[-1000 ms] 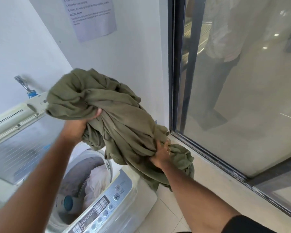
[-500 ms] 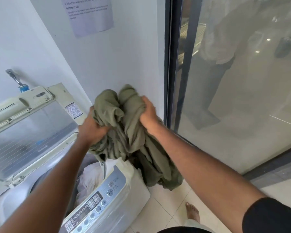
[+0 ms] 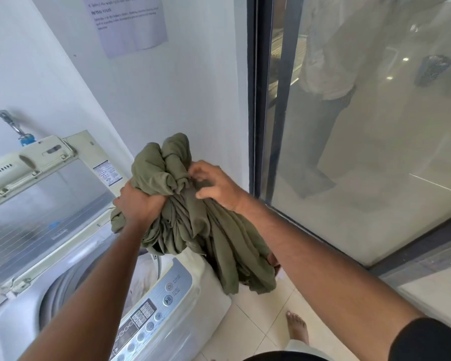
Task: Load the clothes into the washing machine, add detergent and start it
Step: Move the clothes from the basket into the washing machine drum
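Note:
A bunched olive-green garment (image 3: 193, 225) hangs above the right side of a white top-loading washing machine (image 3: 208, 295). My left hand (image 3: 138, 204) is clenched on the garment's left part. My right hand (image 3: 214, 183) presses on its upper right, fingers loosely curled into the folds. The lower end of the garment drapes past the machine's right corner. The machine's lid (image 3: 42, 204) stands raised at the left. Some white cloth (image 3: 143, 277) lies in the drum. The control panel (image 3: 149, 311) faces me at the front.
A white wall with a paper notice (image 3: 128, 24) stands behind the machine. A tap (image 3: 13, 126) juts from the wall at the left. A dark-framed glass door (image 3: 362, 152) fills the right. My bare foot (image 3: 297, 327) rests on the tiled floor.
The garment has been gathered from a wide spread bundle into a tighter bunch, lower and closer to the drum. My right hand has loosened its grip and shifted on top.

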### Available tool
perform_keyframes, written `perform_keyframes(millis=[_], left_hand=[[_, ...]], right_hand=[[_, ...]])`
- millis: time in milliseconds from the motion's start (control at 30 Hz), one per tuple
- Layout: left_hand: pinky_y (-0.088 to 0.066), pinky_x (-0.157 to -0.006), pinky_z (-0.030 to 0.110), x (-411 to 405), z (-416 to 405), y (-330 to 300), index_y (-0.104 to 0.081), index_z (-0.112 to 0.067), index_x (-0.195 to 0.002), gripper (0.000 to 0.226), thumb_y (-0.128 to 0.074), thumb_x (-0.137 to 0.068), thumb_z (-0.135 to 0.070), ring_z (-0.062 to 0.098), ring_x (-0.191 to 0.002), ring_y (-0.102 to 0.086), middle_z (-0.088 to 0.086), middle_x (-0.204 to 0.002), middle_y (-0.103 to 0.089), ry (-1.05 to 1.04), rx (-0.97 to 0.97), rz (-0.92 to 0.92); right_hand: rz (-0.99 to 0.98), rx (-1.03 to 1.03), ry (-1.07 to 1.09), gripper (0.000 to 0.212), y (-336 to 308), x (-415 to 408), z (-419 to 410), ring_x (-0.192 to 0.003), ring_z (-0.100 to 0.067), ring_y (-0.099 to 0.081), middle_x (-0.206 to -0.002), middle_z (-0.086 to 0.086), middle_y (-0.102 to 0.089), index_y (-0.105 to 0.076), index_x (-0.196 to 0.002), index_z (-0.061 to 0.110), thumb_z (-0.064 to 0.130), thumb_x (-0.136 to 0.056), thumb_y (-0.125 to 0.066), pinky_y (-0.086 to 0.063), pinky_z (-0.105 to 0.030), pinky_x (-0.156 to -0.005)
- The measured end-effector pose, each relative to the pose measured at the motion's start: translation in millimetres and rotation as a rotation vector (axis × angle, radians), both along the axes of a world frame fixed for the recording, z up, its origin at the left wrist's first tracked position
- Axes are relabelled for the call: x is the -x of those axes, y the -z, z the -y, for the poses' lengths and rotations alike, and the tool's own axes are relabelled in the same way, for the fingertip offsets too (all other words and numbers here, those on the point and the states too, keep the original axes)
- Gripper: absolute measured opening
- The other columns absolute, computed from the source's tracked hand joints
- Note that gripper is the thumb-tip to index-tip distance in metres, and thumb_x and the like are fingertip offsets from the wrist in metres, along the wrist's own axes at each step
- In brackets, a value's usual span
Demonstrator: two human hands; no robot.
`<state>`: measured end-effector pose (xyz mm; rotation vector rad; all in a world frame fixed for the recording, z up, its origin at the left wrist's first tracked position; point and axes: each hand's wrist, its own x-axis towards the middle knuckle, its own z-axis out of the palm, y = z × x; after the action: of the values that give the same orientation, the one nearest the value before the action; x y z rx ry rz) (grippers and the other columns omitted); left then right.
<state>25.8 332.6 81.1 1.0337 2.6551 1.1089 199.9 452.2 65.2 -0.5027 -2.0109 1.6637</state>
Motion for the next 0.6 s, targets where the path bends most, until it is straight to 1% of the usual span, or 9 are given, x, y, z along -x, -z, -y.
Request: perform_keyframes(millis=[67, 100, 167, 200, 300, 400, 500, 533, 600], left_hand=[[-0.046, -0.103, 0.057, 8.5, 6.7, -9.3, -0.067, -0.023, -0.113, 0.073, -0.065, -0.057, -0.070, 0.042, -0.114, -0.061, 0.011, -0.117, -0.069, 0.001, -0.089, 0.091], [-0.049, -0.102, 0.056, 15.4, 11.4, -15.2, -0.068, -0.027, -0.113, 0.068, -0.071, -0.059, -0.068, 0.036, -0.115, -0.063, 0.006, -0.119, -0.070, 0.031, -0.168, 0.130], [-0.053, -0.098, 0.054, 31.4, 18.7, -30.4, -0.070, -0.028, -0.113, 0.049, -0.081, -0.070, -0.050, 0.023, -0.114, -0.065, -0.003, -0.117, -0.072, 0.197, -0.350, 0.151], [-0.053, -0.098, 0.055, 40.4, 21.9, -39.4, -0.070, -0.025, -0.115, 0.043, -0.082, -0.076, -0.038, 0.024, -0.116, -0.065, -0.001, -0.119, -0.072, 0.292, -0.429, 0.138], [-0.045, -0.106, 0.061, 73.5, 36.0, -66.0, -0.065, -0.011, -0.127, 0.048, -0.079, -0.082, -0.017, 0.037, -0.129, -0.056, 0.014, -0.135, -0.063, 0.440, -0.530, 0.202], [-0.047, -0.106, 0.058, 103.5, 55.6, -82.2, -0.056, 0.008, -0.128, 0.073, -0.085, -0.072, -0.027, 0.036, -0.125, -0.059, 0.022, -0.134, -0.061, 0.453, -0.505, 0.416], [-0.055, -0.097, 0.051, 119.8, 74.2, -93.2, -0.060, 0.005, -0.124, 0.077, -0.087, -0.062, -0.032, 0.024, -0.110, -0.067, 0.021, -0.127, -0.065, 0.423, -0.428, 0.419], [-0.054, -0.098, 0.054, 122.8, 78.6, -94.4, -0.061, 0.003, -0.125, 0.077, -0.089, -0.062, -0.031, 0.028, -0.115, -0.066, 0.021, -0.131, -0.064, 0.428, -0.405, 0.378], [-0.052, -0.100, 0.057, 123.8, 85.7, -93.2, -0.066, -0.008, -0.125, 0.071, -0.092, -0.064, -0.032, 0.032, -0.123, -0.063, 0.014, -0.132, -0.066, 0.416, -0.395, 0.263]], right_hand=[[0.067, 0.131, 0.050, 0.065, 26.7, -19.4, -9.0, -0.124, -0.018, -0.055, -0.136, -0.004, -0.054, -0.047, -0.127, 0.025, 0.013, -0.071, -0.080, -0.044, -0.020, -0.100], [0.184, 0.159, 0.091, 0.085, 43.8, -28.6, -10.4, -0.132, -0.019, -0.048, -0.147, -0.002, -0.045, -0.039, -0.138, 0.028, 0.021, -0.069, -0.087, -0.042, -0.022, -0.103], [0.527, 0.140, 0.142, 0.128, 79.9, -40.7, -6.3, -0.147, -0.028, -0.030, -0.162, -0.003, -0.022, -0.014, -0.155, 0.033, 0.032, -0.058, -0.098, -0.035, -0.044, -0.117], [0.651, 0.111, 0.153, 0.144, 95.4, -42.9, -0.7, -0.151, -0.030, -0.022, -0.165, -0.004, -0.013, -0.002, -0.158, 0.032, 0.034, -0.053, -0.100, -0.029, -0.052, -0.120], [0.783, 0.091, 0.213, 0.161, 123.4, -36.6, 21.0, -0.154, -0.033, -0.012, -0.166, -0.008, 0.004, 0.014, -0.158, 0.032, 0.041, -0.046, -0.101, -0.024, -0.053, -0.122], [0.768, 0.105, 0.229, 0.138, 127.4, -23.5, 36.4, -0.152, -0.035, -0.015, -0.167, -0.011, 0.005, -0.001, -0.161, 0.032, 0.048, -0.060, -0.094, -0.025, -0.047, -0.123], [0.670, 0.068, 0.190, 0.066, 118.4, -14.9, 26.6, -0.137, -0.035, -0.046, -0.149, -0.017, -0.044, -0.035, -0.152, 0.015, 0.019, -0.094, -0.065, -0.038, -0.038, -0.113], [0.666, 0.077, 0.211, 0.049, 113.7, -17.0, 18.9, -0.130, -0.035, -0.052, -0.140, -0.018, -0.054, -0.045, -0.146, 0.012, 0.014, -0.098, -0.055, -0.042, -0.039, -0.109], [0.519, 0.229, 0.363, 0.035, 100.9, -25.0, 0.8, -0.122, -0.032, -0.058, -0.129, -0.015, -0.062, -0.058, -0.135, 0.011, 0.013, -0.101, -0.048, -0.050, -0.041, -0.098]])
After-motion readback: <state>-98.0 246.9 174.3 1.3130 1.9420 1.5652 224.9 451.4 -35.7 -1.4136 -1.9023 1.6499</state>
